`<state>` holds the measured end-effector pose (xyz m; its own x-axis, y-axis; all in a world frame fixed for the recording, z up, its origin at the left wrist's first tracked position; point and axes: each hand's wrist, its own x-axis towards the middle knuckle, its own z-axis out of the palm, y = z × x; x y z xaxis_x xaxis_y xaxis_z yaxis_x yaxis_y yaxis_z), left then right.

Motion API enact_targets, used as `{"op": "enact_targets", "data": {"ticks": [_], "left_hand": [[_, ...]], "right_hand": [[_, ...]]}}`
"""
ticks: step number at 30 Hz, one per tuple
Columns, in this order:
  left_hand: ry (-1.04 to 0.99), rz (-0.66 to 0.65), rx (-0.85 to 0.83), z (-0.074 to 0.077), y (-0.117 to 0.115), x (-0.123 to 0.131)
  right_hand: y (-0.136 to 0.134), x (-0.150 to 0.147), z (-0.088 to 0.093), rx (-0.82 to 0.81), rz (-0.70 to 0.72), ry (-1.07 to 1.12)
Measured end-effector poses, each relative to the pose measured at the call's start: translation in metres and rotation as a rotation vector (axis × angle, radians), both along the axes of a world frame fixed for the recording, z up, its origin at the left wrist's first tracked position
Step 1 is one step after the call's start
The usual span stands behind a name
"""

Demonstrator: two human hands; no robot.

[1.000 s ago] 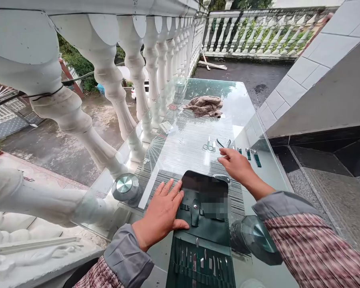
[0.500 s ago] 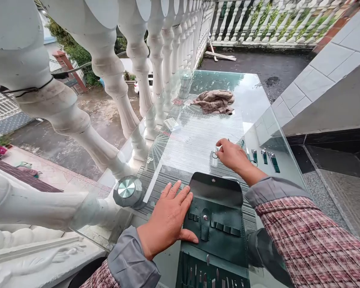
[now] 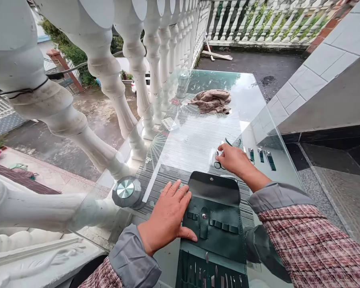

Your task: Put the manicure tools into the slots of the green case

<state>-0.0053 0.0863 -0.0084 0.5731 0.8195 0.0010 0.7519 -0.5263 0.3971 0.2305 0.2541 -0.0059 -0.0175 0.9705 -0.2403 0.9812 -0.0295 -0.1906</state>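
A dark green tool case (image 3: 216,224) lies unfolded on the glass table (image 3: 195,132), with several small metal tools in its lower loops. My left hand (image 3: 168,216) rests flat on the case's left edge, fingers spread. My right hand (image 3: 234,160) is just beyond the case's flap, its fingers pinched on a small pair of scissors (image 3: 218,163) lying on the glass. A second curved tool (image 3: 232,142) lies a little farther off. Three green-handled tools (image 3: 261,156) sit in a row to the right of that hand.
A crumpled brown cloth (image 3: 213,100) lies at the table's far end. A white balustrade (image 3: 132,60) runs close along the left side. A round metal table fitting (image 3: 126,190) shows near the left corner, and a tiled wall (image 3: 318,60) rises on the right.
My right hand reached forward over the glass to the scissors, closed on them and drew slightly back. My left hand stayed on the case. The camera shifted a little.
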Motion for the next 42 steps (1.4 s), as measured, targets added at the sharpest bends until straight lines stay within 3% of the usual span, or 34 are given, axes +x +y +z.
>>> {"op": "enact_targets", "data": {"ticks": [6,12,18,21,24,28,31,34,38,42], "left_hand": [[-0.019,0.006,0.007,0.002,-0.001,0.001],[0.0,0.013,-0.003,0.0,-0.002,0.003],[0.027,0.009,-0.033,-0.001,-0.004,0.002],[0.039,0.005,-0.044,-0.001,-0.004,0.001],[0.049,-0.003,-0.05,-0.001,-0.003,0.002],[0.055,-0.012,-0.062,-0.003,-0.002,0.003],[0.006,-0.001,-0.044,-0.001,-0.004,0.004],[-0.137,0.056,0.026,0.007,-0.009,0.006],[-0.349,0.143,0.03,0.019,-0.017,0.012],[-0.414,0.071,-0.098,0.024,-0.024,0.02]], "right_hand": [[0.009,0.004,-0.001,-0.056,0.002,-0.04],[-0.002,0.006,0.003,-0.05,-0.01,-0.045],[-0.025,0.035,0.013,0.048,-0.205,0.245],[-0.054,0.056,0.027,0.18,-0.335,0.542],[-0.1,0.065,0.043,0.271,-0.362,0.859],[-0.164,0.049,0.046,0.149,-0.349,1.148],[-0.19,0.032,0.034,0.034,-0.351,1.162],[-0.196,0.02,0.025,-0.073,-0.216,1.061],[-0.197,0.012,0.026,-0.021,0.113,0.936],[-0.202,0.004,0.032,0.045,0.331,0.909]]}}
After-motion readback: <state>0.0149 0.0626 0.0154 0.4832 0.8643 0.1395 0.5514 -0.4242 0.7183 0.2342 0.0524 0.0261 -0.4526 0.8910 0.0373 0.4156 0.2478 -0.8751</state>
